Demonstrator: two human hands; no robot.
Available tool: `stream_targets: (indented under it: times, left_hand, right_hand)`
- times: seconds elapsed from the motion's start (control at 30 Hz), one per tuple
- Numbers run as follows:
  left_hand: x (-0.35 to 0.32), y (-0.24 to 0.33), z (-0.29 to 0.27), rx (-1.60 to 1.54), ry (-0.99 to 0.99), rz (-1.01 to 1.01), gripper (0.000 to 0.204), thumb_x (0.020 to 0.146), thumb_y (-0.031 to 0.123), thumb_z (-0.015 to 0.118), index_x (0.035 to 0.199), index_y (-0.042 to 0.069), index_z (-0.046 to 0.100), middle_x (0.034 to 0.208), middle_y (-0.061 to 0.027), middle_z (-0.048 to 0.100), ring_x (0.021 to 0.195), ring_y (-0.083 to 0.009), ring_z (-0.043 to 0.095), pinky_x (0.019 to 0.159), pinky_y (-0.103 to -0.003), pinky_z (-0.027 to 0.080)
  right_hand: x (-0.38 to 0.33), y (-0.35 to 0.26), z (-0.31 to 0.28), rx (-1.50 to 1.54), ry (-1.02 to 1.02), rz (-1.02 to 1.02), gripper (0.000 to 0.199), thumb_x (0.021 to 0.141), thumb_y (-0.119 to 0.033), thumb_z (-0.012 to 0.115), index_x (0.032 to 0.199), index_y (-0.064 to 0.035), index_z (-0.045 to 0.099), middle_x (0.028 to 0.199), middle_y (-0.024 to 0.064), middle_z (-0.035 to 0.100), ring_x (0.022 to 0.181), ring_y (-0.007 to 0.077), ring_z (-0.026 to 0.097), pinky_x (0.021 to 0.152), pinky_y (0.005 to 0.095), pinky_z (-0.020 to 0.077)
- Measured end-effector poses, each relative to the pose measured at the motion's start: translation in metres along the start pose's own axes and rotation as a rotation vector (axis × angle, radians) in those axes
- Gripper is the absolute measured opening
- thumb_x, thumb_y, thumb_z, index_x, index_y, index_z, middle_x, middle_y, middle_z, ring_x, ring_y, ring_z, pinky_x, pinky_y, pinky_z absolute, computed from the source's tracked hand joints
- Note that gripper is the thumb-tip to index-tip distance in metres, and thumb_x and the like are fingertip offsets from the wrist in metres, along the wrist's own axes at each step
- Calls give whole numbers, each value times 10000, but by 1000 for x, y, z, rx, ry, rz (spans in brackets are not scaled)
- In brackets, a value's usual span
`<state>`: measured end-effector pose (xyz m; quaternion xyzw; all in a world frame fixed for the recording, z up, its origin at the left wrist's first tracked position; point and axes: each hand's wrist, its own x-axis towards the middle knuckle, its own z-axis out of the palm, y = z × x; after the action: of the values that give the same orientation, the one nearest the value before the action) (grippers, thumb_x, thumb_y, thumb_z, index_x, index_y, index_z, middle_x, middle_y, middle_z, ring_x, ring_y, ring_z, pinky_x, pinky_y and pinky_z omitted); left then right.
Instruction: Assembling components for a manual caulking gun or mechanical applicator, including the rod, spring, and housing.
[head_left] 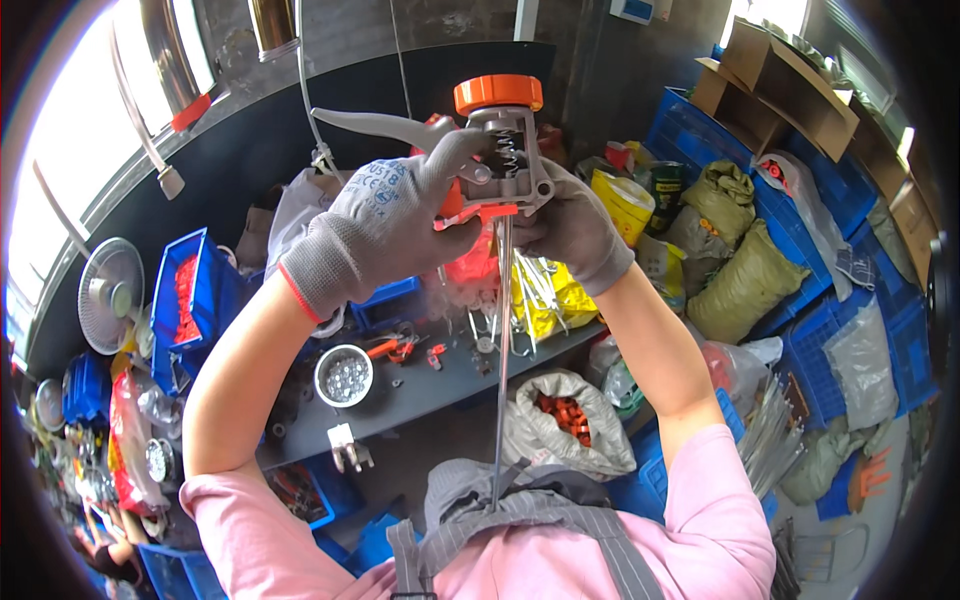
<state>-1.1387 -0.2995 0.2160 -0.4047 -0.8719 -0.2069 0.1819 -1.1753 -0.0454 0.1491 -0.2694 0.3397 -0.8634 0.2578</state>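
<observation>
Both of my hands wear grey knit gloves and hold up a caulking gun (520,185) in front of me. It has a grey metal body with an open coil spring, a grey lever pointing left and an orange round cap on its far end. A long thin metal rod (504,330) runs from the body back toward my chest. My left hand (395,205) grips the body from the left, its thumb near the spring. Around the right side of the body closes my right hand (580,220), its fingertips partly hidden behind the frame.
Below my hands, a dark workbench (420,390) carries a white bowl (344,376) of small shiny parts, loose orange parts and metal rods on yellow plastic. A white sack (570,440) of orange parts stands beyond its near edge. Blue bins (190,300) and a fan (110,295) are left.
</observation>
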Motion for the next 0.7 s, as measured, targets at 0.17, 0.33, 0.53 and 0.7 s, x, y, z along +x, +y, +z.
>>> stream_targets:
  times: [0.17, 0.33, 0.53, 0.7]
  left_hand:
    - [-5, -37, 9, -28, 54, 125, 807, 865, 100, 828, 1609, 137, 516, 1043, -146, 785, 909, -368, 790, 825, -443, 619]
    - [-35, -104, 40, -53, 151, 124, 747, 883, 85, 828, 1577, 149, 558, 1012, -143, 776, 851, -312, 761, 824, -412, 595]
    - [-139, -239, 71, 64, 27, -203, 637, 866, 100, 848, 1473, 103, 656, 1030, -164, 744, 957, -332, 768, 920, -388, 599]
    - [-192, -360, 129, -102, -102, -503, 647, 862, 107, 853, 1476, 97, 650, 1077, -191, 746, 1013, -423, 761, 926, -422, 591]
  right_hand:
    - [34, 23, -64, 13, -168, -9, 403, 1143, -250, 574, 1489, -45, 591, 1041, 10, 758, 782, 96, 650, 582, 263, 446]
    - [78, 71, -76, -270, -107, -194, 243, 1118, -199, 667, 1277, -19, 701, 979, 5, 717, 783, 77, 637, 698, 270, 532]
    - [97, 309, -199, -672, 179, 407, 227, 1103, -272, 705, 1070, -48, 680, 820, -45, 592, 697, 62, 526, 594, 262, 424]
    - [-5, 559, -506, 349, 1302, 1030, 276, 1079, -314, 687, 879, -141, 608, 679, 39, 596, 563, 184, 612, 477, 346, 502]
